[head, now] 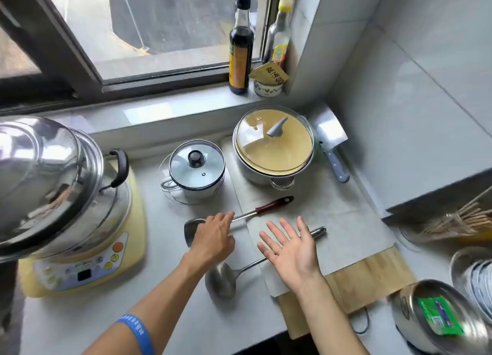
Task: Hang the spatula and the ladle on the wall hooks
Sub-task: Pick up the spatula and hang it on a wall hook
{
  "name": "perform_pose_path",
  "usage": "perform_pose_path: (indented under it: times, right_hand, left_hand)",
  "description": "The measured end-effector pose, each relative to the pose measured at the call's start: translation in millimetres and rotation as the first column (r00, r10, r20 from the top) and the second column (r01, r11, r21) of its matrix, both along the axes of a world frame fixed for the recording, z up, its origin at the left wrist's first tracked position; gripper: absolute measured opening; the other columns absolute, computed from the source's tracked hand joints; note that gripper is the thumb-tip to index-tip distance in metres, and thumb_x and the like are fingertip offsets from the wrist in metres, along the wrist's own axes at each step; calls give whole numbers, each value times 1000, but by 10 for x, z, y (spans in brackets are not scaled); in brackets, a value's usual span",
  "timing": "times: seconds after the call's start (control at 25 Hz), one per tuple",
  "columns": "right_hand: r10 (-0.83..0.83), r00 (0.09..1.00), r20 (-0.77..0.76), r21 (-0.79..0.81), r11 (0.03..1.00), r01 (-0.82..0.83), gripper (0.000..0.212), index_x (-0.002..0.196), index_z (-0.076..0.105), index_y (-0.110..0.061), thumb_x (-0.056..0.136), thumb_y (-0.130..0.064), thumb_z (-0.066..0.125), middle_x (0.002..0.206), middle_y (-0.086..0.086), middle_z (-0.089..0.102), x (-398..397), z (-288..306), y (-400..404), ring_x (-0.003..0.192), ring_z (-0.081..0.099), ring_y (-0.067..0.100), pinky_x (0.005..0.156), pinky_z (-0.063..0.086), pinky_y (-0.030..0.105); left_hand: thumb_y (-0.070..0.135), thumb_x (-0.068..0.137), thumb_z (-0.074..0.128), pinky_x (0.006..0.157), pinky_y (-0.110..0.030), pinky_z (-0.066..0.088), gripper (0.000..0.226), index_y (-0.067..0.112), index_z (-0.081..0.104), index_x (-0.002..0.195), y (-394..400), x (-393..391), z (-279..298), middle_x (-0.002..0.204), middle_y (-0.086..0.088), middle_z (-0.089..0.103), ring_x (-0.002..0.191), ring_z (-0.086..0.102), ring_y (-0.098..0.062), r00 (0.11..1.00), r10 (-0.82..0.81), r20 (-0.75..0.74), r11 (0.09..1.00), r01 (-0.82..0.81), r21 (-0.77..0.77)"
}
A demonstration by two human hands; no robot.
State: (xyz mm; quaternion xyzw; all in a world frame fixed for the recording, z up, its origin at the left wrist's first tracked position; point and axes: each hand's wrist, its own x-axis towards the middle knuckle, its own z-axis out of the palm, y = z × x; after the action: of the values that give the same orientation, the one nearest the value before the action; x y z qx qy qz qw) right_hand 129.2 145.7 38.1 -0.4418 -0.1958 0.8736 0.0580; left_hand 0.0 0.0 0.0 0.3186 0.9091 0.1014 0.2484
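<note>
Left hand [213, 238] seemingly touching the spatula [247, 215]; right hand [290, 248] spread above the ladle [226, 277].

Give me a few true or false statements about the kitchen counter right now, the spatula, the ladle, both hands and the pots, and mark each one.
1. The spatula lies on the counter with its red handle toward the large pot. True.
2. The right hand grips the ladle. False: it is open, palm up, above the ladle's handle.
3. The left hand is over the spatula's blade end. True.
4. The small pot has no lid. False: a glass lid with a black knob covers it.
5. The ladle hangs on a hook. False: it lies on the counter.
</note>
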Motion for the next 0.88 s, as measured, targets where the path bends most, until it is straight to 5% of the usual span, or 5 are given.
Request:
perform_pose_path:
  times: [0.28, 0.48, 0.68, 0.76, 0.88]
  right_hand:
    - [159, 978, 134, -161, 977, -137, 58, 136, 47, -18, 89, -52, 51, 136, 13, 55, -310, -505, 304, 116, 58, 36, 90, 51, 50]
    - [178, 971, 158, -184, 972, -148, 56, 135, 47, -18, 90, -52, 49, 134, 12, 57, -497, -700, 270, 119, 55, 35, 97, 45, 51]
    - [142, 979, 149, -164, 979, -117, 50, 125, 53, -16, 88, -50, 54, 131, 17, 60, -601, -795, 179, 119, 56, 34, 104, 41, 52]
    - [117, 985, 131, -154, 983, -96, 46, 118, 56, -16, 87, -50, 55, 132, 17, 59, -613, -804, 146, 120, 56, 35, 107, 38, 53]
    - [88, 996, 9, -173, 981, -85, 42, 110, 59, -19, 84, -52, 56, 130, 17, 64, -672, -734, 54, 121, 58, 35, 108, 35, 51]
  left_hand:
    - [24, 87, 55, 108, -52, 26, 25, 19, 60, 111, 426, -143, -432, 111, -5, 66, 109, 57, -31, 981, 180, -69, 961, -191, -202]
    - [29, 86, 56, 90, -55, 46, 23, 12, 69, 94, 262, -80, -684, 92, -14, 65, 86, 60, -37, 955, 180, -237, 983, -169, 66]
    - [14, 81, 80, 98, -66, 40, 23, 10, 75, 103, 168, 2, -870, 115, -26, 66, 103, 62, -44, 934, 280, -220, 943, -225, 245]
    - [20, 85, 74, 94, -69, 42, 13, 9, 76, 91, 149, -36, -828, 117, -25, 67, 104, 63, -45, 942, 251, -223, 946, -190, 263]
    - [32, 92, 51, 97, -71, 40, 32, 11, 74, 91, 65, -18, -691, 121, -18, 68, 110, 62, -39, 944, 136, -300, 949, -37, 314]
